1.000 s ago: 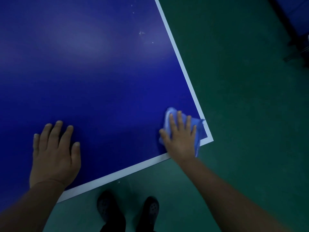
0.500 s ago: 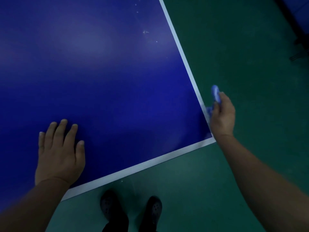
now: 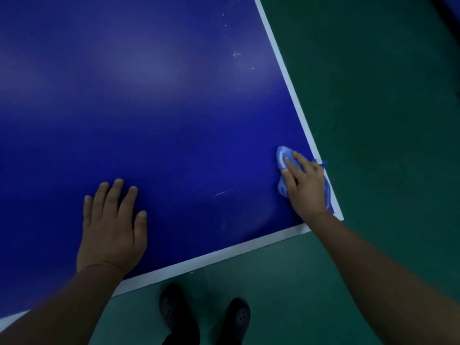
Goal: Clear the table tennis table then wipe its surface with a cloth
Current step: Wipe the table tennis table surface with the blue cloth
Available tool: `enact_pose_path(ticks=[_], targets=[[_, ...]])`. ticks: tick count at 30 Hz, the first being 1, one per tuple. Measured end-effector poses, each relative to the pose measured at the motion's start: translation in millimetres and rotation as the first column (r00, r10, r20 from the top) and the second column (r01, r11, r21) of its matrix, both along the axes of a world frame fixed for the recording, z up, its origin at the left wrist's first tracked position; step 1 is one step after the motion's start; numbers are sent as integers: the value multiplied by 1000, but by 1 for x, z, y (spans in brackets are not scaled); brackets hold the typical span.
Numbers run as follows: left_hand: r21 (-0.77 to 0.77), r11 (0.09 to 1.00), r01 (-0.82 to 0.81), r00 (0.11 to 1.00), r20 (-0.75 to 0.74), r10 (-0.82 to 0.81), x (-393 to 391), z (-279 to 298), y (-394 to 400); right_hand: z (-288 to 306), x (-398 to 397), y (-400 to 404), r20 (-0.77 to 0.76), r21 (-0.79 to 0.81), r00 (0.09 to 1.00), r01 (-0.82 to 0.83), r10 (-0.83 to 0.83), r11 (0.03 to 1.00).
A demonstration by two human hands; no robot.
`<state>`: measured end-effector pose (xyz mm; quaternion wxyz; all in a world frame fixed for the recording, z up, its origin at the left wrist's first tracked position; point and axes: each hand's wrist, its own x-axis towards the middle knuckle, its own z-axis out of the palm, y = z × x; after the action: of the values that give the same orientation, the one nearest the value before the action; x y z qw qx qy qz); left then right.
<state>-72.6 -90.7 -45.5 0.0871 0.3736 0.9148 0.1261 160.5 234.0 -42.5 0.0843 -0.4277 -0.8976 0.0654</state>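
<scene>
Your left hand [image 3: 112, 235] lies flat at lower left, your right hand [image 3: 305, 185] presses the cloth [image 3: 283, 156] flat-fingered at the table [image 3: 174, 108] corner; sweep toward the upper-right specks [image 3: 236, 54].

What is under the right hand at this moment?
A blue cloth lies under the right hand, pressed onto the table by its near right corner. Cloth shows past the fingertips and along the white sideline; the part beneath the palm is covered.
</scene>
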Motion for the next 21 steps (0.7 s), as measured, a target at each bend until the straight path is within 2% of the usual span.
enact_pose_path(ticks=[1, 2, 3, 4, 6, 8, 10, 13, 15, 16, 18, 20, 21], targets=[[0, 1000, 4, 1000, 1, -4, 0, 0, 1, -1, -13, -6, -44, -10, 994, 99, -100, 995], [3, 1000, 7, 1000, 3, -7, 0, 0, 1, 0, -29, -21, -53, -11, 991, 124, -125, 992], [9, 1000, 11, 1000, 5, -11, 0, 1, 0, -1, -46, -44, -52, 9, 997, 53, -53, 999], [18, 1000, 15, 1000, 11, -16, 0, 1, -1, -3, -61, -73, -36, 13, 995, -98, 98, 995], [72, 997, 11, 998, 60, -15, -1, 4, -3, -5, -73, -129, -54, -48, 909, -415, 413, 909], [161, 987, -26, 989, 150, 1, -5, 10, -7, -2, -66, -142, -102, -104, 849, -528, 519, 843], [197, 979, -59, 982, 190, 21, -7, 16, -19, 0, -58, -109, -46, -59, 873, -488, 486, 871], [126, 985, -118, 989, 108, 104, -2, 17, -58, 4, -62, -55, 111, -108, 964, -229, 240, 968], [72, 985, -158, 986, 70, 153, 6, 16, -84, 3, -82, -56, 137, -144, 979, -130, 150, 981], [48, 985, -165, 985, 57, 163, 9, 14, -93, 1, -93, -72, 166, -117, 972, -146, 164, 982], [19, 982, -186, 982, 39, 185, 11, 12, -101, -3, -104, -121, 177, -43, 913, -365, 367, 930], [22, 974, -225, 974, 37, 224, 11, 12, -101, -7, -89, -174, 182, -70, 722, -668, 668, 741], [21, 970, -243, 970, 33, 242, 11, 12, -100, -9, -75, -187, 174, -106, 628, -754, 759, 648]])
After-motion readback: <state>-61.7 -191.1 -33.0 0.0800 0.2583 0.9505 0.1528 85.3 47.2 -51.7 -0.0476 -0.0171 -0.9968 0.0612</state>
